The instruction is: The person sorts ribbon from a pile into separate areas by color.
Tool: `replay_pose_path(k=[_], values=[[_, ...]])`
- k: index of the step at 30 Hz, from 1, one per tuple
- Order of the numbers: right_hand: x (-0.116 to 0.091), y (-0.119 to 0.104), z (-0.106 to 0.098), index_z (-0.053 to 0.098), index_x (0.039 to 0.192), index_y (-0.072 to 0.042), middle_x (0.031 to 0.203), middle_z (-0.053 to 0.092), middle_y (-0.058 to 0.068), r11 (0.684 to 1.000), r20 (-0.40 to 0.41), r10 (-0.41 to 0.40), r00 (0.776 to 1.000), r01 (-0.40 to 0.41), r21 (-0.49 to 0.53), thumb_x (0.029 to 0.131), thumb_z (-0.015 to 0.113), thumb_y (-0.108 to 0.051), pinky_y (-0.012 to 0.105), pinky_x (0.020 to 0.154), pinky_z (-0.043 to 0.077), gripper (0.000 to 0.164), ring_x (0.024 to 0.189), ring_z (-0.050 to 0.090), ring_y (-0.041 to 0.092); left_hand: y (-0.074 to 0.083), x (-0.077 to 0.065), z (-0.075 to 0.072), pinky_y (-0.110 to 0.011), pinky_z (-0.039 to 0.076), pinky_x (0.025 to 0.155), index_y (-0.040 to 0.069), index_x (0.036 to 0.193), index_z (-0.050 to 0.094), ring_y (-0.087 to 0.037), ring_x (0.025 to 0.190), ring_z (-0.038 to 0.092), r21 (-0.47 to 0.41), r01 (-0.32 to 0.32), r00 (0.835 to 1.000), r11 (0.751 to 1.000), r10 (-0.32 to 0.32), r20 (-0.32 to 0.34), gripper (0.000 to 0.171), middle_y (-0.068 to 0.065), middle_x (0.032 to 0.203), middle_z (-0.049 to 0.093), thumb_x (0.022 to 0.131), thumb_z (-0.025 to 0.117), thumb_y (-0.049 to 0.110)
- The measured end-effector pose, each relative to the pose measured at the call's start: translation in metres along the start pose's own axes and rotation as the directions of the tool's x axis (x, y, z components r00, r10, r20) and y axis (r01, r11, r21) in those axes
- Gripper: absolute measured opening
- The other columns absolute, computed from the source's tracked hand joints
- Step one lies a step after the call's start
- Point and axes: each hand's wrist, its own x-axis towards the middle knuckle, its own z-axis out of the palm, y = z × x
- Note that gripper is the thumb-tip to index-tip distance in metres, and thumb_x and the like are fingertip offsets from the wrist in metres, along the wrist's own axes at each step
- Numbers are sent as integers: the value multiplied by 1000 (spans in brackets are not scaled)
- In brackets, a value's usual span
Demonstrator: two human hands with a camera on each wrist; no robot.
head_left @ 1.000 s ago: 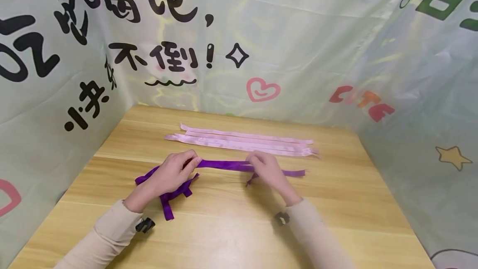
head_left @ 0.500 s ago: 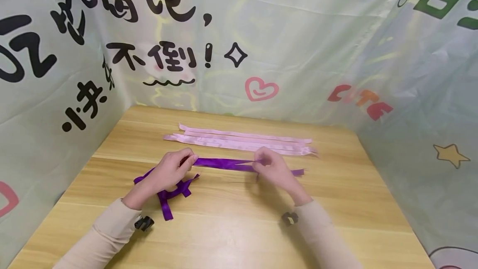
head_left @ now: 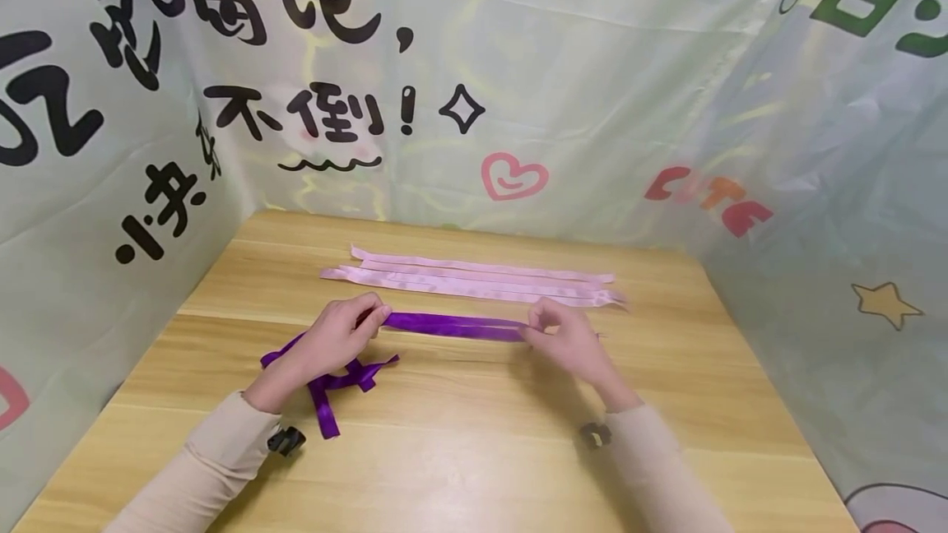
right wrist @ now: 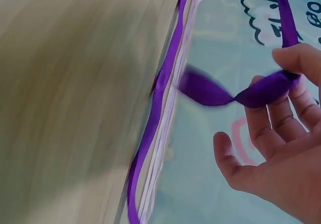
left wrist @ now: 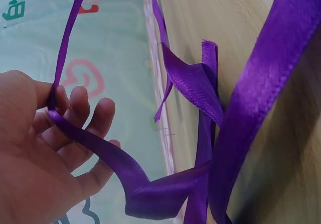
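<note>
A purple satin ribbon stretches between my two hands above the table. My left hand pinches it between thumb and index finger; its slack hangs in loops below the palm in the left wrist view. On the other side my right hand pinches the ribbon near one end, and a short twisted tail sticks out past the fingers. Another purple ribbon lies straight on the table below. More purple ribbon lies tangled under my left wrist, partly hidden by it.
Several pink ribbons lie side by side across the back of the wooden table. Printed cloth walls enclose the table at the back and both sides.
My right hand has moved to the right, drawing the held purple ribbon straighter over the one on the table. My left hand keeps its pinch and has hardly moved.
</note>
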Motion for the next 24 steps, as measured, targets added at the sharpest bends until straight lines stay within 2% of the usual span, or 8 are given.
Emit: replay_pose_path(k=[7,10,14,19,22,24], values=[[-10,9,-10,58,82,-15,77,62,-2,993,-55,26,998,-32,-110,82,74,5,28,75,50,26,78,57,15,-3,2,2,-25,36,52,17,84,55,-6,54,39,13,10,1000,1000,-10,-3,30,6,67,49,113,51,26],[-14,13,-12,58,81,-14,75,60,-1,983,-84,1,996,-17,-182,80,75,6,26,69,46,26,74,52,14,-4,3,4,-25,36,52,15,85,56,-6,54,40,23,15,1000,1000,-15,-3,30,7,67,49,112,51,26],[-19,18,-15,61,89,-8,73,58,0,967,-123,-14,992,-18,-254,80,76,7,24,63,43,23,67,47,11,-6,5,6,-24,35,54,14,86,56,-7,55,38,35,20,1000,999,-20,6,29,8,66,43,112,53,25],[-24,24,-19,71,106,-1,68,60,2,961,-128,12,992,-46,-271,87,71,4,24,54,41,20,57,44,7,-7,7,9,-24,35,56,11,89,59,-6,57,38,37,19,999,999,-20,27,27,8,67,39,111,55,25],[-27,29,-23,75,103,-1,69,64,2,961,-119,42,992,-73,-267,91,67,1,24,54,44,14,56,47,6,-8,8,9,-24,36,56,11,91,61,-7,57,39,18,28,999,999,-28,33,25,8,66,40,111,55,25],[-29,32,-26,76,100,-3,72,67,0,961,-115,60,992,-88,-262,93,67,-2,25,59,47,11,60,51,7,-8,8,8,-24,36,55,12,92,62,-7,56,39,3,35,999,999,-36,34,24,7,65,40,111,55,25]])
